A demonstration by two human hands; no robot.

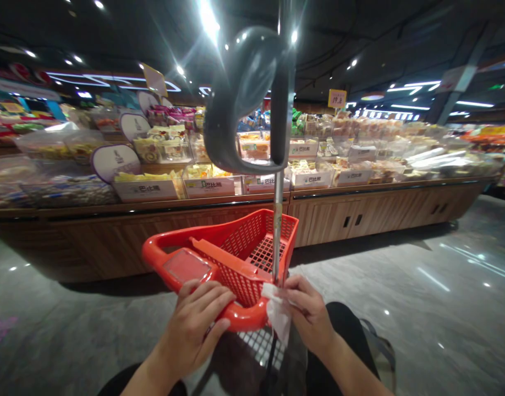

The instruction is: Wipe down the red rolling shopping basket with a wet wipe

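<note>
A red plastic shopping cart (252, 220) with perforated walls stands in front of me. My left hand (197, 324) grips its rounded red handle (244, 318), fingers over the top and thumb along the near side. Pinched in the fingers of my right hand (308, 308) is a white tissue (280, 322), hanging down at the cart's near right corner. The tissue is close against an upright metal pole (278, 236); whether it touches the pole I cannot tell. Atop the pole, a large dark grey looped grip (219, 132) looms near the camera.
Beyond the cart runs a long wooden display counter (318, 220) loaded with packaged foods in clear bins. Round white signs (115, 163) and a yellow price card (337, 99) rise above the goods. Grey shiny floor (434, 308) extends to the right.
</note>
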